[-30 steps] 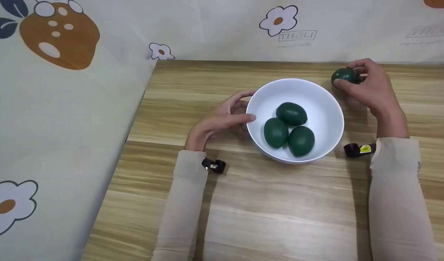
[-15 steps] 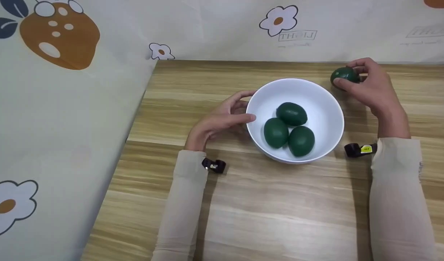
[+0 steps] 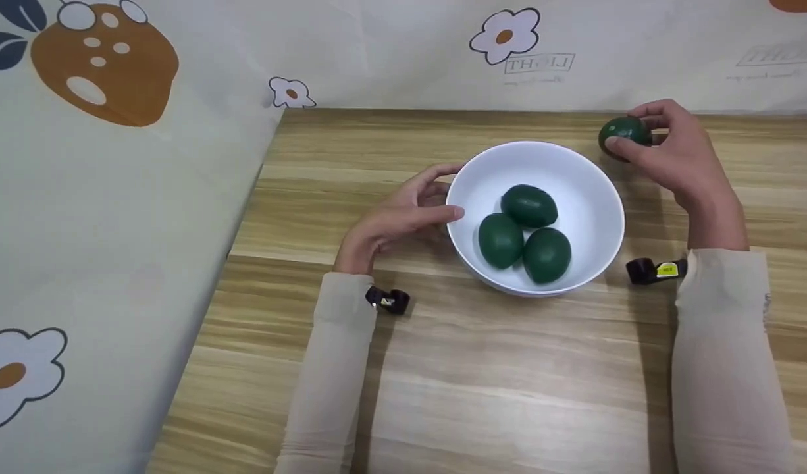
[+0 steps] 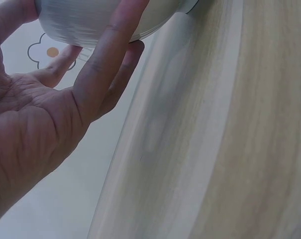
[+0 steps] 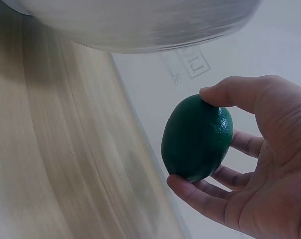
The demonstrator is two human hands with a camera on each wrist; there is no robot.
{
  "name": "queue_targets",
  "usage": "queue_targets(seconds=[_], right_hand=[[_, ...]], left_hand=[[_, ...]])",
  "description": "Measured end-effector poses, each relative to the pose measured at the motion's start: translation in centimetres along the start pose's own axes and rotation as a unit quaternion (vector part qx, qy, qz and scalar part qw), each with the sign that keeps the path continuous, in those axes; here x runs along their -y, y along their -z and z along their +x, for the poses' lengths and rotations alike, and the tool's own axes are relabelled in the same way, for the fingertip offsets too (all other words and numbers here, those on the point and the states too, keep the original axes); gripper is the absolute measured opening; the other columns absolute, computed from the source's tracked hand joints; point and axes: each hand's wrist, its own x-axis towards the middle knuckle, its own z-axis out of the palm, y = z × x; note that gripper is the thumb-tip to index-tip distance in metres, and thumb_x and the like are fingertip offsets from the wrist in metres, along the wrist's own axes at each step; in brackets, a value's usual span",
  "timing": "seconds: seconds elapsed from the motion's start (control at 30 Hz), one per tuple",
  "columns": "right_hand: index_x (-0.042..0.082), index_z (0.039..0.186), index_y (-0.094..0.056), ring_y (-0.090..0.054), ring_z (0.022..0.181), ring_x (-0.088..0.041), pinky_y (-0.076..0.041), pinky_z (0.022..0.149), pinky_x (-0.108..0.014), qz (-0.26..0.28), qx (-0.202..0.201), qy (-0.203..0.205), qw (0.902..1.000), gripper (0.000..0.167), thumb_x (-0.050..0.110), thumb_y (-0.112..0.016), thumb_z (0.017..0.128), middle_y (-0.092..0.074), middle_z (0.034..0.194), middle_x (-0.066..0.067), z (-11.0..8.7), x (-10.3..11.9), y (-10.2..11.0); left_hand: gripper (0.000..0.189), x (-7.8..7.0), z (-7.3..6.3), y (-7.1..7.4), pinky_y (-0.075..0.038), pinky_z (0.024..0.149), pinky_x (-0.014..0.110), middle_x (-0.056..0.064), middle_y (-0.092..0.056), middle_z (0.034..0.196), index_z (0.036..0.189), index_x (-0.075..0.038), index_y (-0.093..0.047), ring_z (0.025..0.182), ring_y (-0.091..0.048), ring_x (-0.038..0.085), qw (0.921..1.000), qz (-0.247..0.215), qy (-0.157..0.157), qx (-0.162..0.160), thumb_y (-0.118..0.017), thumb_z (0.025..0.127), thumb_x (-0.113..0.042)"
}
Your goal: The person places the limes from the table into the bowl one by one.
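Observation:
My left hand grips the left side of a white bowl, thumb over the rim and fingers against the outer wall. In the left wrist view the fingers curve up around the bowl's underside. Three dark green limes lie together inside: one lime behind, a second lime at front left and a third lime at front right. Beyond the bowl to the right, my right hand holds another lime between thumb and fingertips. The right wrist view shows this glossy lime off the wooden surface.
The wooden table extends in front of the bowl. A patterned covering with flowers rises along the table's back edge, and more of it lies at the left. Small black cameras sit at the left cuff and right cuff.
My right hand and its lime have shifted very slightly towards the back edge. The left hand, the bowl and the limes inside keep their places; the head view has drifted a little.

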Motion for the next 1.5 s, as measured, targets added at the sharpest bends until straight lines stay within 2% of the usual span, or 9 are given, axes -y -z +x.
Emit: queue_targets(seconds=[0.17, 0.33, 0.6, 0.77, 1.13, 1.37, 1.5], right_hand=[[0.022, 0.145, -0.052, -0.045, 0.128, -0.029, -0.049, 0.095, -0.028, 0.004, 0.000, 0.007, 1.0000, 0.055, 0.041, -0.072, 0.097, -0.045, 0.154, -0.016, -0.2, 0.3, 0.0], [0.022, 0.142, -0.054, -0.048, 0.123, -0.026, -0.048, 0.086, -0.021, 0.017, -0.004, 0.018, 0.9997, 0.052, 0.038, -0.074, 0.096, -0.048, 0.148, -0.013, -0.4, 0.7, 0.2], [0.022, 0.143, -0.053, -0.051, 0.123, -0.027, -0.048, 0.087, -0.020, 0.019, -0.006, 0.017, 0.9997, 0.053, 0.038, -0.073, 0.097, -0.048, 0.149, -0.014, -0.5, 1.1, 0.2], [0.020, 0.146, -0.052, -0.053, 0.124, -0.027, -0.050, 0.086, -0.017, 0.016, -0.002, 0.015, 0.9998, 0.056, 0.039, -0.073, 0.097, -0.047, 0.150, -0.016, -0.5, 1.3, 0.1], [0.024, 0.146, -0.052, -0.055, 0.127, -0.028, -0.052, 0.095, -0.026, 0.017, 0.004, 0.006, 0.9998, 0.056, 0.042, -0.072, 0.098, -0.046, 0.154, -0.015, -0.6, 1.5, 0.4], [0.020, 0.144, -0.052, -0.060, 0.120, -0.022, -0.055, 0.079, -0.011, 0.040, 0.011, 0.016, 0.9990, 0.055, 0.036, -0.074, 0.097, -0.050, 0.144, -0.009, -0.7, 1.5, 0.6], [0.021, 0.144, -0.052, -0.060, 0.119, -0.020, -0.055, 0.078, -0.010, 0.048, 0.012, 0.014, 0.9987, 0.054, 0.036, -0.075, 0.097, -0.050, 0.142, -0.007, -0.7, 1.6, 0.8]], left_hand=[[0.072, 0.0, -0.1, -0.1, -0.061, 0.081, 0.034, 0.016, -0.061, 0.142, 0.157, -0.022, -0.047, 0.117, -0.066, 0.028, 1.0000, -0.003, -0.002, 0.001, -0.076, 0.092, -0.010], [0.072, 0.1, 0.0, -0.1, -0.060, 0.091, 0.034, 0.018, -0.061, 0.143, 0.157, -0.018, -0.046, 0.122, -0.065, 0.028, 0.9999, -0.009, -0.007, 0.000, -0.075, 0.093, -0.007], [0.073, 0.0, 0.0, 0.0, -0.059, 0.095, 0.033, 0.018, -0.062, 0.140, 0.158, -0.019, -0.046, 0.121, -0.065, 0.026, 0.9999, -0.001, -0.008, -0.006, -0.076, 0.092, -0.007], [0.073, 0.1, 0.0, 0.1, -0.059, 0.094, 0.035, 0.017, -0.062, 0.142, 0.157, -0.020, -0.047, 0.123, -0.065, 0.027, 1.0000, 0.002, -0.003, -0.006, -0.076, 0.092, -0.009], [0.071, -0.1, 0.0, -0.1, -0.061, 0.095, 0.036, 0.016, -0.061, 0.143, 0.157, -0.021, -0.047, 0.123, -0.065, 0.028, 1.0000, -0.001, -0.003, 0.003, -0.077, 0.092, -0.010], [0.072, 0.0, 0.1, -0.1, -0.061, 0.083, 0.034, 0.018, -0.062, 0.141, 0.157, -0.020, -0.046, 0.113, -0.068, 0.027, 0.9999, -0.010, -0.002, 0.004, -0.075, 0.092, -0.009], [0.072, -0.1, 0.1, -0.1, -0.062, 0.082, 0.035, 0.016, -0.062, 0.141, 0.156, -0.022, -0.047, 0.111, -0.069, 0.026, 1.0000, -0.009, 0.003, 0.002, -0.077, 0.091, -0.011]])
